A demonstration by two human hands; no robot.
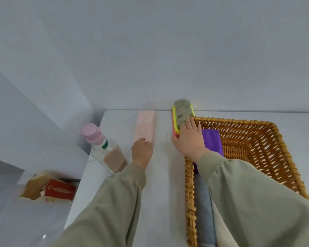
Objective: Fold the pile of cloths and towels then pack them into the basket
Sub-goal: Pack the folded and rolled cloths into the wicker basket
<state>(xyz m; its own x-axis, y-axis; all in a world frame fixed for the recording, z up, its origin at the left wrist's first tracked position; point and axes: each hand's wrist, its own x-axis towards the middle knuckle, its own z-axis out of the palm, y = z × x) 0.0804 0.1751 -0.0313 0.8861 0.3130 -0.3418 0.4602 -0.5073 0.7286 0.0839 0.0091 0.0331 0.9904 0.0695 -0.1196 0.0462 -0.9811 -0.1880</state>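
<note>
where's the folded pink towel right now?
Head view: pink towel on the table left of the basket, between the bottle and the cloth stack; left hand at its near end.

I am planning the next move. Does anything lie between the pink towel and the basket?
Yes. A stack of folded cloths, with the right hand resting on it, lies on the table between the pink towel that the left hand holds and the basket's left rim, at its far corner.
</note>
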